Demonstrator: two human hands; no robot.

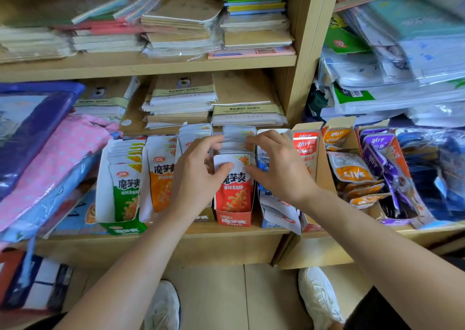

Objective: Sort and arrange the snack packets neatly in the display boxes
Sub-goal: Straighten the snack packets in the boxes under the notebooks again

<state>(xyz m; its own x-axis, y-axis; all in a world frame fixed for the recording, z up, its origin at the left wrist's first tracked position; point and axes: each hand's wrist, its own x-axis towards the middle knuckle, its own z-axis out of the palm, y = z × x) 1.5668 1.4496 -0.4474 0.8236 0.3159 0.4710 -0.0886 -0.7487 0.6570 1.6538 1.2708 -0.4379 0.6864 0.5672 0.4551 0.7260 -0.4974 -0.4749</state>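
Observation:
A red display box (234, 219) on the low shelf holds a row of red snack packets (235, 191) standing upright. My left hand (198, 176) grips the left side of that row, its thumb on the front packet's white top. My right hand (279, 163) holds the row's right side, fingers curled over the packet tops. To the left stand a green box (123, 227) of green packets (125, 191) and a row of orange packets (161, 178). To the right sit a box of blue packets (276, 211), a red-packet box (305, 151) and boxes of loose orange (352, 171) and purple packets (380, 158).
Stacks of notebooks (181, 27) fill the upper shelves. A pink dotted bag (50, 158) and a purple pack (30, 118) lie at the left. Plastic-wrapped paper goods (402, 65) pile up at the right. My white shoes (319, 297) stand on the floor below the shelf edge (176, 244).

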